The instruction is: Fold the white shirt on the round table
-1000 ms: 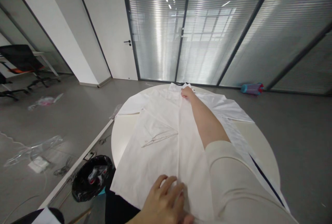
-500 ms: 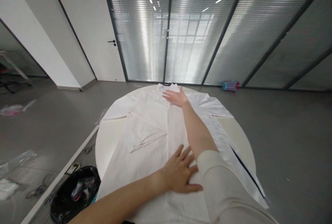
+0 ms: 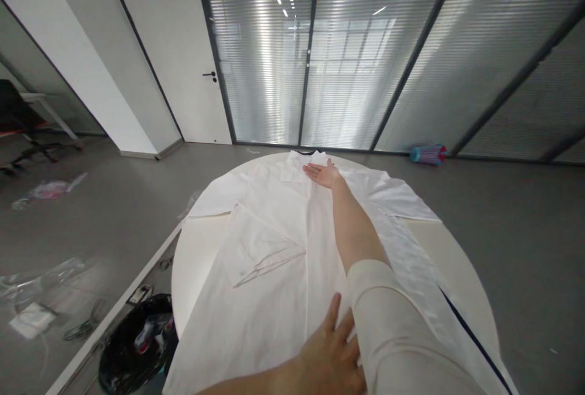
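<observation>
A long white collared shirt (image 3: 274,316) lies spread over a round white table (image 3: 196,255), collar at the far end. One sleeve (image 3: 269,261) is folded across its front on the left. My right hand (image 3: 322,174) is just below the collar (image 3: 295,158), fingers stretched towards the left and nothing held. Whether it presses on the cloth, I cannot tell. Near the bottom of the view, my left hand (image 3: 331,355) rests on the lower front with its fingers spread. My right sleeve hides part of its fingertips.
A black-lined bin (image 3: 137,346) with rubbish stands left of the table. Cables and a white box (image 3: 33,320) lie on the floor beyond it. By the glass wall (image 3: 347,90) is a blue and red item (image 3: 427,154). An office chair (image 3: 22,117) stands far left.
My left hand has slid down the shirt towards me. My right hand stays near the collar. The whole view has shifted slightly, so the room appears further right.
</observation>
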{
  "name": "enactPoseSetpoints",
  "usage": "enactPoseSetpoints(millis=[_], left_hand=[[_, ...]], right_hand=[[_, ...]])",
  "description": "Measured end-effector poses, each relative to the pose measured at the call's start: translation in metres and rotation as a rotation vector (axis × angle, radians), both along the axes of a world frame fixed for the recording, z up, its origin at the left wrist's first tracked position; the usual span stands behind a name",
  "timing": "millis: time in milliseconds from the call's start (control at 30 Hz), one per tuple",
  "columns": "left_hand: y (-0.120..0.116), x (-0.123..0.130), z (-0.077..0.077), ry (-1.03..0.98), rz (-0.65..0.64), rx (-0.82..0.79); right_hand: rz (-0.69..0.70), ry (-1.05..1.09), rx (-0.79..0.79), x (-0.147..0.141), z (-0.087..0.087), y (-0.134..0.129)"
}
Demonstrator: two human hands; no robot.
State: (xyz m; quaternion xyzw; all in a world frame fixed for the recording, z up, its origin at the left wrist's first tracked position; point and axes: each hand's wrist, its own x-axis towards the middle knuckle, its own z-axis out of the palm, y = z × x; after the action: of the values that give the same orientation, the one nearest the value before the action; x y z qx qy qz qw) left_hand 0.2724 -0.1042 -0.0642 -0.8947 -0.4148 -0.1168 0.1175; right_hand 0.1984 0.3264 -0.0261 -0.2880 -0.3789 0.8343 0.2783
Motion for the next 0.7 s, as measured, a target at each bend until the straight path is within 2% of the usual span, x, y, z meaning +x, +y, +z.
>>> enactPoseSetpoints(millis=[100,200,233,333,400,433,500,567,633,700], left_hand=[[0.004,0.003,-0.011,-0.015,0.021,0.053],[0.005,0.003,-0.007,-0.075,-0.001,0.036],[0.004,0.002,-0.002,-0.096,-0.031,-0.001],[0.003,-0.015,0.021,-0.198,-0.169,-0.166],[0.002,-0.039,0.041,-0.349,-0.198,-0.261],[0.002,-0.056,0.053,-0.453,-0.168,-0.295],[0.007,-0.097,0.076,-0.728,-0.007,-0.269],[0.022,-0.144,0.098,-1.024,0.229,-0.159],[0.045,-0.194,0.113,-1.256,0.533,-0.012],[0.074,-0.240,0.120,-1.454,0.740,0.011]], right_hand=[[-0.044,-0.260,0.244,-0.004,0.013,-0.001],[-0.093,-0.374,0.348,-0.021,0.029,-0.011],[-0.118,-0.428,0.471,-0.030,0.035,-0.018],[-0.135,-0.610,1.104,-0.064,0.046,-0.056],[-0.012,-0.638,1.466,-0.082,0.047,-0.095],[0.072,-0.595,1.515,-0.089,0.045,-0.117],[0.407,-0.476,1.855,-0.095,0.039,-0.166],[0.632,-0.276,2.040,-0.093,0.032,-0.217],[0.693,-0.134,2.076,-0.088,0.029,-0.265],[0.713,-0.052,2.151,-0.080,0.032,-0.308]])
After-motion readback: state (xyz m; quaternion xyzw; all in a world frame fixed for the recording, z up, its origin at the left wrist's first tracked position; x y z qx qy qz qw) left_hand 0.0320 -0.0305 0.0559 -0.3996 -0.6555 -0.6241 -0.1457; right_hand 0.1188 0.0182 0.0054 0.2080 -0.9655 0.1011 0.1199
